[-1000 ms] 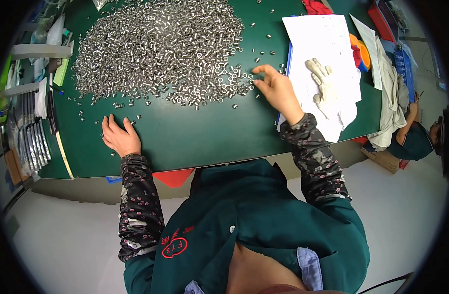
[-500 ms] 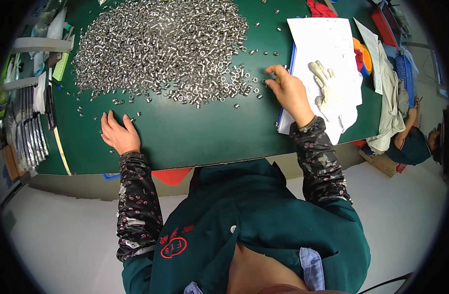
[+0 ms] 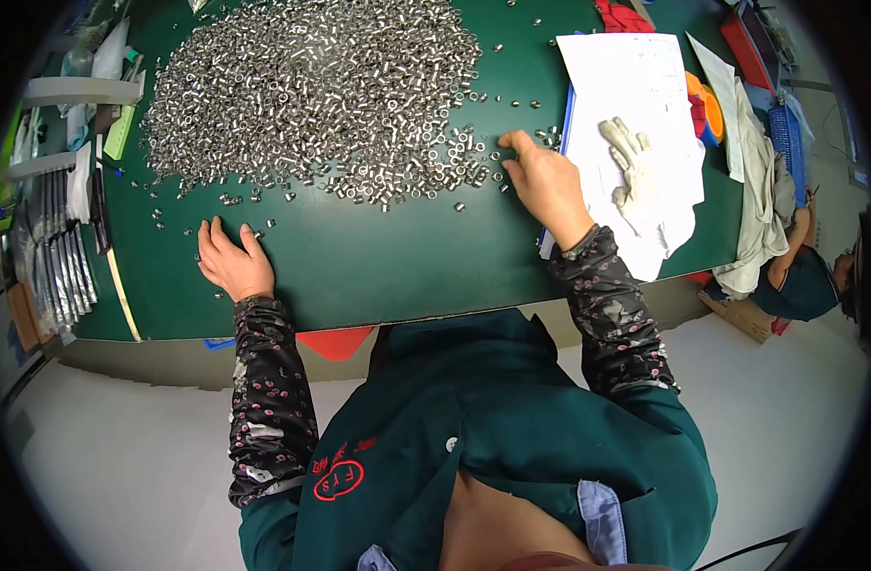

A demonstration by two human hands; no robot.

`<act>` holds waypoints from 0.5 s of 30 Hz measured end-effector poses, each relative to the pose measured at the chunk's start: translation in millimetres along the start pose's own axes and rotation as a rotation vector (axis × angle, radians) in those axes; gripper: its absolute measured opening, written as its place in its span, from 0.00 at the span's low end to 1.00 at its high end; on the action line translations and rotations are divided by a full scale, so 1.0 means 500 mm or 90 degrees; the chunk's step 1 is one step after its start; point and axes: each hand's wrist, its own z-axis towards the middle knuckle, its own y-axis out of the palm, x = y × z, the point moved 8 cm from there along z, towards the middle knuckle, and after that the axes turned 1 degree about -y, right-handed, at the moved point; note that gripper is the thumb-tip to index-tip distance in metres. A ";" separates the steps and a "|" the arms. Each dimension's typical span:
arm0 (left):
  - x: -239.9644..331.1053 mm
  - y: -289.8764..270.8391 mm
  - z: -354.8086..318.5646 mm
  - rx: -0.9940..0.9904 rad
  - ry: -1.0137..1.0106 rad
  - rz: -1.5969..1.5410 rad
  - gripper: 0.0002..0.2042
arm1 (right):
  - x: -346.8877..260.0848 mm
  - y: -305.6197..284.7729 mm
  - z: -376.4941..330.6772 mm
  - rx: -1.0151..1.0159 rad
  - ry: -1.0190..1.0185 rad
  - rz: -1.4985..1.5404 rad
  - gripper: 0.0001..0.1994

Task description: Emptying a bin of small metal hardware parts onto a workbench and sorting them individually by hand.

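A wide heap of small shiny metal rings spreads over the green tabletop. My left hand rests flat on the table below the heap's left part, fingers spread, with a few stray rings beside it. At the heap's right edge is my right hand. Its thumb and forefinger are apart, pointing left toward the loose rings, and I see nothing between them. The curled other fingers are partly hidden behind the hand. More loose rings lie just past its knuckles, beside a blue-edged stack of papers.
White papers bear a pair of off-white gloves on the right. Beyond are an orange round container, a blue basket and draped cloth. Bagged parts line the left. Another person sits far right.
My right hand has moved a little left, off the papers' edge and closer to the heap. Loose rings by the papers now show past its knuckles. My left hand stays in place.
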 end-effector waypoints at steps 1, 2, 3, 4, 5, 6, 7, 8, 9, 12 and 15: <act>0.002 -0.001 0.000 -0.001 0.001 -0.002 0.21 | 0.000 0.010 0.001 -0.013 0.007 0.001 0.09; 0.003 0.000 0.001 -0.001 0.002 -0.003 0.21 | 0.003 0.019 0.001 -0.027 0.014 0.002 0.08; 0.002 0.000 0.000 -0.002 0.002 -0.001 0.21 | 0.005 0.025 0.003 -0.027 0.013 0.003 0.08; 0.002 0.000 -0.001 -0.003 0.002 0.000 0.21 | 0.006 0.028 0.004 -0.018 0.010 -0.007 0.07; 0.001 0.000 -0.001 -0.003 0.002 0.001 0.21 | 0.007 0.030 0.006 -0.008 0.007 -0.016 0.06; 0.002 -0.001 -0.001 -0.001 0.001 -0.002 0.21 | 0.009 0.032 0.008 -0.009 0.007 -0.016 0.06; 0.002 -0.001 0.000 0.002 0.001 -0.005 0.21 | 0.015 0.035 0.010 -0.018 0.022 -0.029 0.05; 0.002 -0.001 0.000 0.002 0.001 -0.005 0.21 | 0.021 0.037 0.010 -0.027 0.037 -0.042 0.04; 0.000 0.001 -0.001 0.001 0.003 0.000 0.21 | 0.020 0.034 0.010 -0.028 0.035 -0.041 0.04; 0.000 0.003 -0.002 0.000 0.006 0.003 0.21 | 0.034 0.007 0.003 -0.080 0.113 0.280 0.03; -0.002 0.001 -0.002 0.002 0.006 0.003 0.21 | 0.062 -0.002 0.009 -0.020 0.086 0.100 0.03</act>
